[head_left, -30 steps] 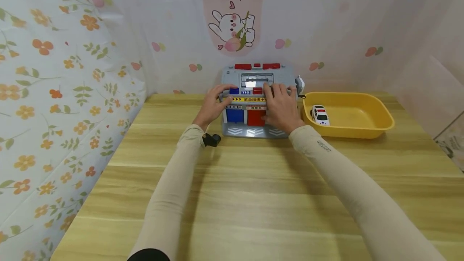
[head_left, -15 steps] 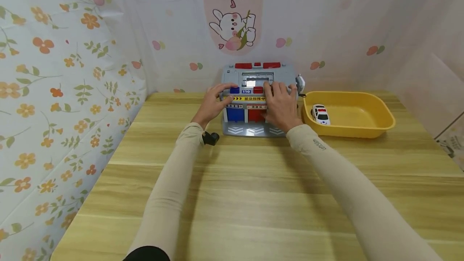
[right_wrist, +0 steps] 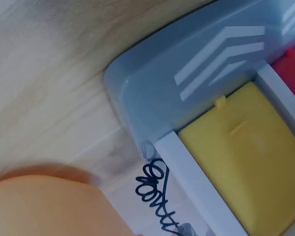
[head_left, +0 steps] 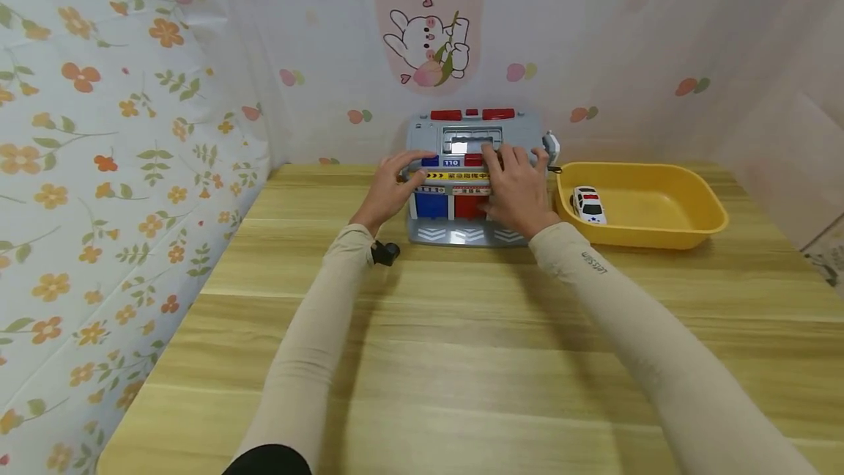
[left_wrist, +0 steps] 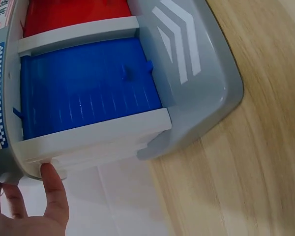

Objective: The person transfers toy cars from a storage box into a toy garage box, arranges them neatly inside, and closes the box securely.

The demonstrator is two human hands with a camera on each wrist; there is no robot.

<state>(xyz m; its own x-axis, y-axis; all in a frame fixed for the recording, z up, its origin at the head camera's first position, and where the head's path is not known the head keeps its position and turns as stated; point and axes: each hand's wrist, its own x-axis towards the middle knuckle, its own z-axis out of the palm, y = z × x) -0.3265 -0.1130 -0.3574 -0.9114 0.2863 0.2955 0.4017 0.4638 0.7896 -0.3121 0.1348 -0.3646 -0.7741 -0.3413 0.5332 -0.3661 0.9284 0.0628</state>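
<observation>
A grey toy police station (head_left: 431, 232) stands at the back of the table, with a blue door (left_wrist: 88, 88), a red door (head_left: 469, 206) and a yellow door (right_wrist: 246, 152). My left hand (head_left: 385, 190) grips its left roof corner, the index finger reaching along the top near a blue button and the thumb on the front. On the right, my right hand (head_left: 521, 193) holds the roof's front edge with bent fingers, the index fingertip beside a red button (head_left: 473, 160). It covers most of the right door in the head view. The doors look lowered.
Right of the station sits a yellow bin (head_left: 659, 237) holding a white toy police car (head_left: 589, 205). A white handset-like piece (head_left: 552, 146) hangs at the station's right side, near a black coiled cord (right_wrist: 155, 191). Patterned cloth (head_left: 316, 57) hangs behind the wooden table (head_left: 435, 358).
The head view has shifted slightly, so the scene sits a little higher and further right. Both hands keep their places on the toy station.
</observation>
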